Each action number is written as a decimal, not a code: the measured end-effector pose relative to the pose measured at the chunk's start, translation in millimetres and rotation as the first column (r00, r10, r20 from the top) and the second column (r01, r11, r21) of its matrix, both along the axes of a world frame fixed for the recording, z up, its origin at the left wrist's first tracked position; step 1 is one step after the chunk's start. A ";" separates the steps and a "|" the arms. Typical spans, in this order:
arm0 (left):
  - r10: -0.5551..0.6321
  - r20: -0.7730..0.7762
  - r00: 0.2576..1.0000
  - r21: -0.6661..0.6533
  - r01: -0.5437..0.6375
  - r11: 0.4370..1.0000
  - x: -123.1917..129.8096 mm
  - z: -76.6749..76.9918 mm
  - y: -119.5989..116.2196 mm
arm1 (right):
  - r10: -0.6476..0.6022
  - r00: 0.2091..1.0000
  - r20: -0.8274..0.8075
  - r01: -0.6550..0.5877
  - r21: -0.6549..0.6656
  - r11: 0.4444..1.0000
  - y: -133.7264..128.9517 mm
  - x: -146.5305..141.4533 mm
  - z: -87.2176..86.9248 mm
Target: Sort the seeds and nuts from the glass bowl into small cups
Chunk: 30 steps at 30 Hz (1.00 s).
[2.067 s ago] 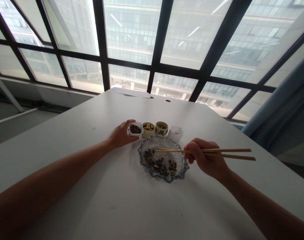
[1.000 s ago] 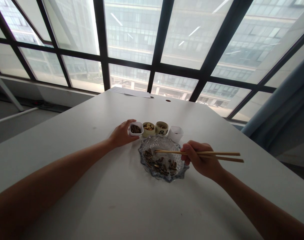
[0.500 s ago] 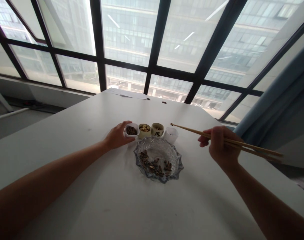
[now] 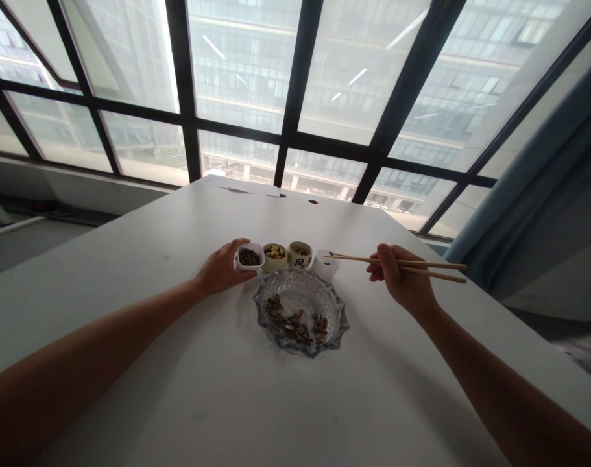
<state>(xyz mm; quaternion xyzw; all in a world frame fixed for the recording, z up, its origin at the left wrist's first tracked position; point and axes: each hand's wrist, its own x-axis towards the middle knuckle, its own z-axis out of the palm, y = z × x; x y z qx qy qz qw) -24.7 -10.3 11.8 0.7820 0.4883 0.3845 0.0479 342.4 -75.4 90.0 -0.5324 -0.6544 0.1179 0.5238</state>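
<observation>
My left hand [image 4: 220, 267] is curled around a small white cup [image 4: 249, 267] that holds dark striped seeds. Between the fingers of my right hand [image 4: 401, 275] is a pair of chopsticks [image 4: 358, 259]. Their tips are over the opening of another white cup [image 4: 325, 268], with a tiny dark bit at the end that I cannot make out. Between the two white cups stand a round cup with pale nuts [image 4: 274, 258] and a cup with a dark character on it [image 4: 300, 255]. In front sits a scalloped glass bowl [image 4: 341, 318], with several striped seeds [image 4: 295, 327] inside.
All of this is on a white table [image 4: 188, 383]. Papers [image 4: 244, 187] lie at its far edge, near a dark round spot [image 4: 313, 202]. Large windows rise behind the table, and a blue curtain [image 4: 514, 188] hangs at the right.
My right hand has moved left and brought the chopstick tips from above and beside the right-hand white cup to over its opening. My left hand keeps its grasp. The view has shifted slightly.
</observation>
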 end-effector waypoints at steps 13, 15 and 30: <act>-0.008 -0.003 1.000 -0.006 0.008 1.000 -0.4 -0.3 -0.4 | 0.039 0.986 0.160 -0.029 -0.064 0.998 -3.8 -2.3 -5.8; -0.010 -0.003 1.000 -0.010 0.010 1.000 -0.4 -0.7 0.4 | 0.027 0.985 0.169 -0.019 -0.048 0.999 -5.0 -4.0 -6.2; -0.002 0.003 1.000 -0.016 0.002 1.000 0.3 1.1 -0.7 | 0.333 0.933 -0.137 -0.347 -0.101 0.932 -43.8 -57.3 -10.4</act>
